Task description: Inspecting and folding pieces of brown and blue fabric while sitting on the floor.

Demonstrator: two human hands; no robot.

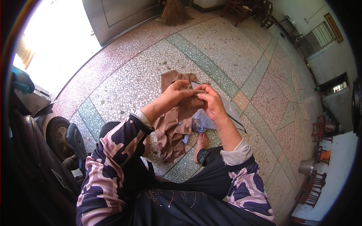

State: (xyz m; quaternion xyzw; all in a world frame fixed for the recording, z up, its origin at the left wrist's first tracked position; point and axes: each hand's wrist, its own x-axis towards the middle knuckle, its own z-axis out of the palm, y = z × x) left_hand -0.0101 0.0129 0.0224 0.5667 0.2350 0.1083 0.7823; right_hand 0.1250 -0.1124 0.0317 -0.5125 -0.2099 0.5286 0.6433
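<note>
Both hands meet over the floor in front of me, pinching a piece of brown cloth (189, 108). My left hand (178, 91) has its fingers bent over the cloth's upper edge. Close against it, my right hand (211, 103) grips the same edge between thumb and fingers. More brown cloth pieces (171, 141) lie crumpled on the floor below, between my bare feet. Under my right wrist lies a pale translucent bag (230, 108) with a dark edge. Some light-blue material (199, 120) shows beside the brown cloth. My fingers hide part of the held edge.
A motorbike wheel (58, 131) stands close on my left. A straw broom (174, 12) leans near the metal door (121, 17). Wooden chairs (311, 189) and a metal bucket (306, 166) are at the right. The terrazzo floor (135, 70) stretches around me.
</note>
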